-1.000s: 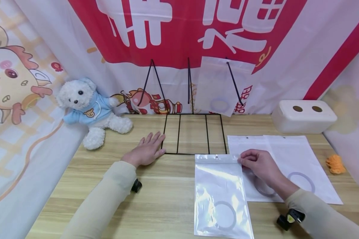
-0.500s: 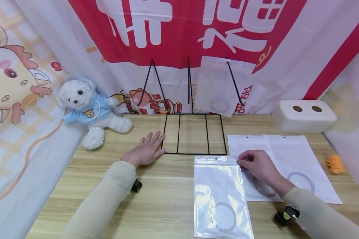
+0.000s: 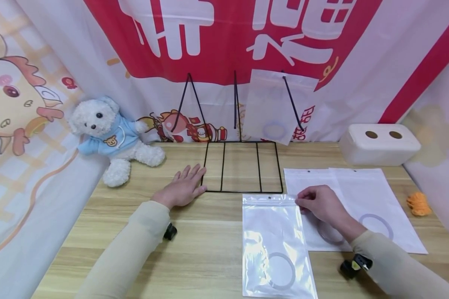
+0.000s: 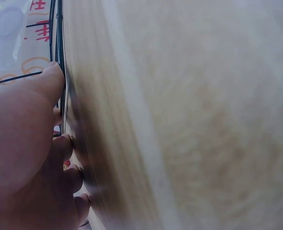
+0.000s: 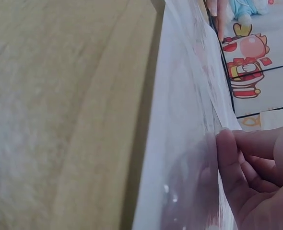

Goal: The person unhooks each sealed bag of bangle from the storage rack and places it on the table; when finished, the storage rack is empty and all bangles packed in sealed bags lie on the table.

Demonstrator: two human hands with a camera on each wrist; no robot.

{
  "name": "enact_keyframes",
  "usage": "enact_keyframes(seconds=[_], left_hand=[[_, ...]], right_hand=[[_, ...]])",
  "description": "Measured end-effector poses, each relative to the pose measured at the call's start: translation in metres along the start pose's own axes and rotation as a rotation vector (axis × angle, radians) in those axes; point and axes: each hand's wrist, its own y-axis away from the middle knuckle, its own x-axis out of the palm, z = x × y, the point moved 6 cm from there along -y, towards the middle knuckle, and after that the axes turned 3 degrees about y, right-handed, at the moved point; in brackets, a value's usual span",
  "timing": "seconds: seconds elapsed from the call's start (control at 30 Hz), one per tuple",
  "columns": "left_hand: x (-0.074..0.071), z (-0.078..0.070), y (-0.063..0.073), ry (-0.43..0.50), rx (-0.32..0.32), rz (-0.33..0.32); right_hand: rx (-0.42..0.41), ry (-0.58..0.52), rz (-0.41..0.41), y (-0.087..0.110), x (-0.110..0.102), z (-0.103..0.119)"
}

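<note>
My right hand [image 3: 323, 205] pinches the top right corner of a clear-fronted zip bag [image 3: 273, 232] between thumb and fingers. A pale ring shows through the lower part of that bag. In the right wrist view the thumb and index finger hold the edge of the bag [image 5: 184, 143]. My left hand [image 3: 183, 187] lies flat with straight fingers on the table, touching the left side of the black wire rack [image 3: 241, 192]. The left wrist view shows the left hand [image 4: 21, 139] with its thumb by the rack's wire. Another bag [image 3: 267, 110] hangs from the rack's right prong.
Two more white bags [image 3: 363, 195] with rings lie overlapping at the right, partly under my right hand. Behind them stands a white box [image 3: 379, 145] with two holes. An orange bundle [image 3: 419, 203] is near the right edge; a white teddy bear [image 3: 116, 137] sits back left.
The pinched bag's top edge has shifted very slightly, along with my right hand. My left hand stays in place on the rack's side.
</note>
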Motion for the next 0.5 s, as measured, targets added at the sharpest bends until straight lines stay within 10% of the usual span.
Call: enact_keyframes(seconds=[0.5], left_hand=[[0.0011,0.0013,-0.0005,0.000,0.002,-0.003]], right_hand=[[0.006,0.063,-0.005,-0.0040,-0.0066,-0.0023]])
